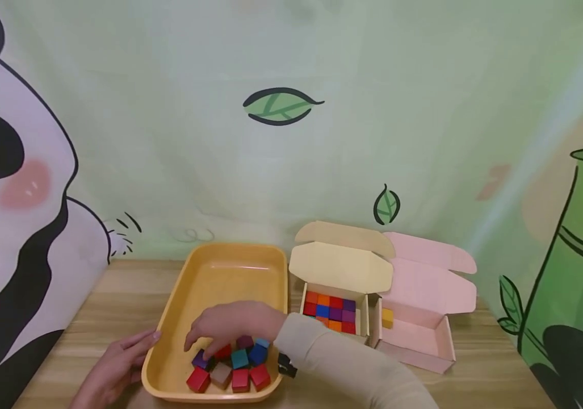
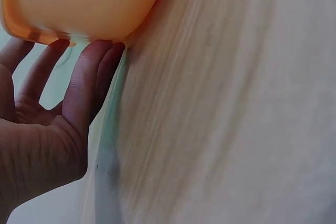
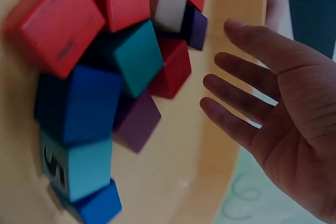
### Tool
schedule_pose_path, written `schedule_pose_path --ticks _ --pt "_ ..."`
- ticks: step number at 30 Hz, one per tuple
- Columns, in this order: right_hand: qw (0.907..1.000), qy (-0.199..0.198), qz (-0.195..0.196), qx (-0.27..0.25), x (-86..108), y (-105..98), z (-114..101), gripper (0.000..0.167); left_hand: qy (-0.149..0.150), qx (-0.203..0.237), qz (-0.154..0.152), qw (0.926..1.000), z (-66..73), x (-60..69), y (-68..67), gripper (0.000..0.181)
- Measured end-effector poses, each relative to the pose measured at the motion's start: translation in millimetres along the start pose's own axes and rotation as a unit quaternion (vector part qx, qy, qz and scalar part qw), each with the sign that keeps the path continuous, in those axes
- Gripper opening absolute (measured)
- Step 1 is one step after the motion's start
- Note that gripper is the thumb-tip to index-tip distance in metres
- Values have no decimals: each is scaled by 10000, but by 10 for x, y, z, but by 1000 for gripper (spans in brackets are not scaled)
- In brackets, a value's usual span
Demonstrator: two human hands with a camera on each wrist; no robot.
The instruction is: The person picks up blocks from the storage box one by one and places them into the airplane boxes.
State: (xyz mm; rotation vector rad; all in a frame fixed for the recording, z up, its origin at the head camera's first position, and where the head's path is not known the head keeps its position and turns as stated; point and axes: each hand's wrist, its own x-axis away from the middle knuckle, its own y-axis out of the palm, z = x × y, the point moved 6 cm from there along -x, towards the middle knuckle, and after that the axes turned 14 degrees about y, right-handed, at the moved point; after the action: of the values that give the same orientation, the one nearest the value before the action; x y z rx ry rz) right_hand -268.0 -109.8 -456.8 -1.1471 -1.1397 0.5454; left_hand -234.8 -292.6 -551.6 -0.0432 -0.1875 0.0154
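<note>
A yellow tray [image 1: 240, 278] holds several coloured cubes at its near end. Over those cubes hovers my right hand [image 1: 232, 325], its fingers apart and nothing between them. In the right wrist view, a dark purple cube [image 3: 196, 29] and a red cube [image 3: 170, 69] are nearest its fingertips, with a gap between. A teal cube [image 3: 137, 59], a dark blue cube [image 3: 79, 103] and a light blue cube [image 3: 79, 163] sit farther off. My left hand [image 1: 117, 363] touches the tray's left rim with its fingertips; the fingers are loosely bent in the left wrist view.
Right of the tray, an open cream box [image 1: 342, 264] holds rows of coloured cubes. Beside it stands an open pink box [image 1: 419, 352] with one yellow cube [image 1: 387, 318] inside. A printed curtain [image 1: 194, 142] hangs behind the wooden table [image 1: 112, 289].
</note>
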Motion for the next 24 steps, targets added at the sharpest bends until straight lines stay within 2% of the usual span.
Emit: schedule_pose_path --ticks 5,10,15,24 --pt "9993 -78 -291 222 -177 112 -114 47 -72 -80 -4 9999 -31 5 -15 81" --pt "9980 53 -601 167 -224 204 -126 44 -175 -124 17 9998 -42 -8 -17 85" --pt "9976 70 -692 22 -243 242 -145 40 -173 -124 -37 9998 -30 -14 -22 85" --pt "9971 243 -710 -85 -247 216 -148 32 -203 -61 43 9998 -33 -6 -20 85"
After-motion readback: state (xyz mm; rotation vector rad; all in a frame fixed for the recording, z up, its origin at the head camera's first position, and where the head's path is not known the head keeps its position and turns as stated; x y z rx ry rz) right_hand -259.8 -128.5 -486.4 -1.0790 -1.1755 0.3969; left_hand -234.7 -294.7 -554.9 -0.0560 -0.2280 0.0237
